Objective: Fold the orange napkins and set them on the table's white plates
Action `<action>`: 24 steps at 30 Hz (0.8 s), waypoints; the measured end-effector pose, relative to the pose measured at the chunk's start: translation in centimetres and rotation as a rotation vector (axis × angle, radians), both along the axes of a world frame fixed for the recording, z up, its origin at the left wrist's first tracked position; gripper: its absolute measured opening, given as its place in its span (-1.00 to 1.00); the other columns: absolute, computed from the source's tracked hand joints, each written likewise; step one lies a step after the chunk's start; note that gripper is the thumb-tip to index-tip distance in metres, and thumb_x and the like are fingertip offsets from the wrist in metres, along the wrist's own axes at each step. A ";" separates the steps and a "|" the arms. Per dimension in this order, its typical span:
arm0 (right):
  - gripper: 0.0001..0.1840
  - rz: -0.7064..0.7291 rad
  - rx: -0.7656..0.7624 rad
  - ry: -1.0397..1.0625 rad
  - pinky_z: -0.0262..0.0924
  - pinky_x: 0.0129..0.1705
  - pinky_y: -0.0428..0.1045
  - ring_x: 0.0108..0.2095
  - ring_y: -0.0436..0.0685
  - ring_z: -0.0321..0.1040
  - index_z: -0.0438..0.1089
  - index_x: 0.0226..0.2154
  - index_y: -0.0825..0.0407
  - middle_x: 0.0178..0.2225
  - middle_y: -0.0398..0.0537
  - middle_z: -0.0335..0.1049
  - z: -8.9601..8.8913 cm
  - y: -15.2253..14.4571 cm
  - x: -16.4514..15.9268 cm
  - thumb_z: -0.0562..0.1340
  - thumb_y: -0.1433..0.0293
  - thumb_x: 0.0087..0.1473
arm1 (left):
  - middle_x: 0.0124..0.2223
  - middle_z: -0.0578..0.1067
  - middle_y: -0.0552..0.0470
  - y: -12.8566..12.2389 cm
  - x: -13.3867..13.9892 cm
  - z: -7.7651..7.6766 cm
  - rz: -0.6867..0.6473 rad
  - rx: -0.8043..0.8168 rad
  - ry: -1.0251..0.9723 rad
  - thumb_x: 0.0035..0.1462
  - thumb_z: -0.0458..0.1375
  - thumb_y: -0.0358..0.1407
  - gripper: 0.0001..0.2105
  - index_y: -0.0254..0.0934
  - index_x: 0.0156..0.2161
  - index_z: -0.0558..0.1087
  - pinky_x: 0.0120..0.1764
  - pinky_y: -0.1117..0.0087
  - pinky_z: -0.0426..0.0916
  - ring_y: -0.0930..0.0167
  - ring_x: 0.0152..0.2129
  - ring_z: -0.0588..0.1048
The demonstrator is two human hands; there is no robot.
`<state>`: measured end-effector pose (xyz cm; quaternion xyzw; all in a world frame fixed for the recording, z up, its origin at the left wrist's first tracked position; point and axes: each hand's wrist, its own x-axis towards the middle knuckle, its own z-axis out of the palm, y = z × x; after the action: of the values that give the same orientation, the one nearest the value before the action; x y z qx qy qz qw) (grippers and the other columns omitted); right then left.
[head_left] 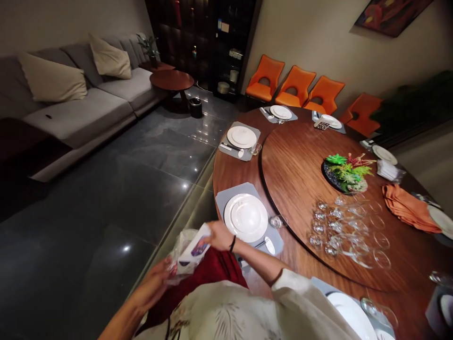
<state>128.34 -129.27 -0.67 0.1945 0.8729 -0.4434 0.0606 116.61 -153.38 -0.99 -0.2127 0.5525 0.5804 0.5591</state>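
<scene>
In front of my waist, my right hand pinches the upper end of a white packet with a dark blue and red print. Below it, my left hand grips a crinkled clear plastic bag that surrounds the packet's lower left part. Exactly what the packet contains is hidden. Just beyond my right hand, a stack of white plates sits on a grey placemat. A glass lies tipped beside it, with a white spoon near the placemat's edge.
The round wooden table carries a turntable with several stemmed glasses, a plant centrepiece and folded orange napkins. Further place settings ring it. Orange chairs line the wall; a grey sofa stands left.
</scene>
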 end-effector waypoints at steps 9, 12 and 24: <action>-0.62 -0.465 0.133 -0.358 0.21 -0.17 -0.07 -0.18 0.13 0.40 0.39 -0.03 0.16 -0.14 0.11 0.49 -8.3 22.6 -4.4 0.25 0.43 0.06 | -0.64 0.29 0.18 4.9 -7.2 1.2 -0.142 0.033 -0.073 -0.35 0.19 -0.58 -0.81 -0.35 -0.51 0.39 -0.61 0.55 0.20 0.58 -0.72 0.23; -0.42 -0.544 0.224 -0.429 0.11 0.07 0.12 0.13 0.27 0.19 0.19 0.18 0.11 0.13 0.25 0.27 -11.0 22.0 -5.0 0.20 0.40 0.10 | -0.63 0.29 0.15 6.2 -8.8 1.8 -0.069 -0.034 -0.117 -0.30 0.21 -0.47 -0.86 -0.34 -0.52 0.36 -0.64 0.53 0.17 0.56 -0.73 0.23; -0.29 -0.344 0.543 -0.604 -0.49 0.24 0.48 0.39 0.32 -0.51 -0.05 0.32 0.01 0.41 0.10 -0.51 -17.0 15.3 -4.4 -0.06 0.04 0.23 | -0.68 0.10 0.32 12.7 -19.6 2.5 -0.110 -0.039 0.050 -0.35 0.44 -0.17 -0.53 -0.26 -0.51 0.20 -0.69 0.61 -0.15 0.68 -0.78 0.03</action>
<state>123.93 -114.01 -17.66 0.4666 0.8558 -0.1249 0.1850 96.97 -140.70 1.55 -0.1784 0.5885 0.5431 0.5717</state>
